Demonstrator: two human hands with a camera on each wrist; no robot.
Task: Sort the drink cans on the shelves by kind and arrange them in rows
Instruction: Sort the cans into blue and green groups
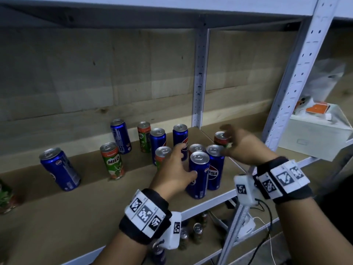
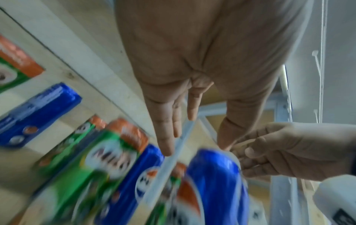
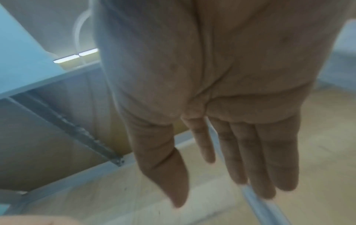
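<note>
Wooden shelf [image 1: 91,205] carries upright blue cans [image 1: 198,174] and green cans [image 1: 112,160]. Most cluster near its right front edge; others stand scattered leftward.

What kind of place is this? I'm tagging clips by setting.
Probably a storeroom or stockroom: slotted metal shelving upright, plywood shelf boards, loose Pepsi cans and Milo cans.

From my head view the light is dim and bluish, and the underside of the grey metal upper shelf [image 1: 114,14] lies in deep shadow. Straight uprights bow toward the frame edges. My left wrist view smears the blue and green drink cans [image 2: 123,175] with motion blur; the right wrist view is soft throughout, a bright white ceiling strip light [image 3: 75,57] glaring.
</note>
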